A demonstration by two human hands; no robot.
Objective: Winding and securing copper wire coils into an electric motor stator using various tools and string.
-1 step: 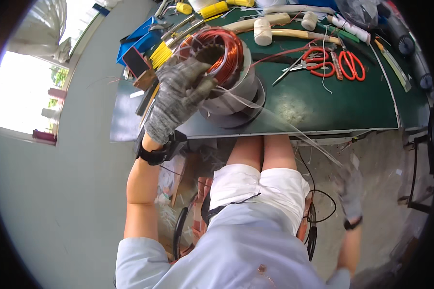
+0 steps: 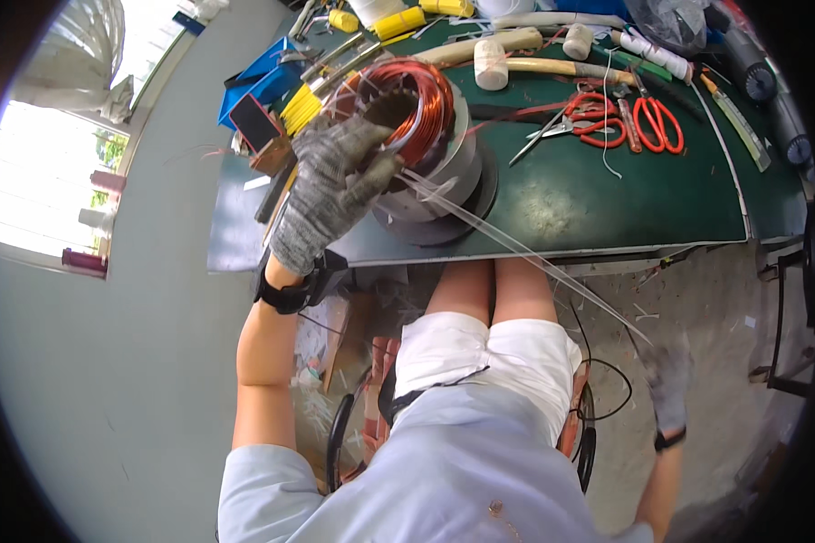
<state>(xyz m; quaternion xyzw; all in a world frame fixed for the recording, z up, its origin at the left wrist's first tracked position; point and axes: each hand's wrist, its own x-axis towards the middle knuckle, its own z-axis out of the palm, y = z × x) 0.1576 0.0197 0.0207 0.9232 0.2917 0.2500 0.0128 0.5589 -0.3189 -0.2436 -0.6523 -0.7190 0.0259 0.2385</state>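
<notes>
A motor stator (image 2: 450, 172) in a grey metal ring, wound with red-brown copper wire (image 2: 435, 100), stands tilted on a round black base (image 2: 471, 217) near the bench's front edge. My left hand (image 2: 330, 176), in a grey knit glove, is curled over the stator's left rim, fingers and thumb against the winding. From the stator, close to that thumb, a white translucent cord (image 2: 534, 257) stretches down and right past the bench edge. Its far end runs into my right hand (image 2: 668, 380), gloved too and blurred by motion, closed out at my right side.
Red-handled scissors (image 2: 658, 125) lie on the green bench (image 2: 598, 204), behind the stator's right side. White-headed mallets (image 2: 492, 65), yellow bundles (image 2: 400, 20) and a blue tray (image 2: 244, 86) crowd the back. A black cable (image 2: 620, 373) loops beside my right thigh.
My right hand has moved a little down and right, away from the bench. The cord now runs straighter and tighter. My left hand stays on the stator.
</notes>
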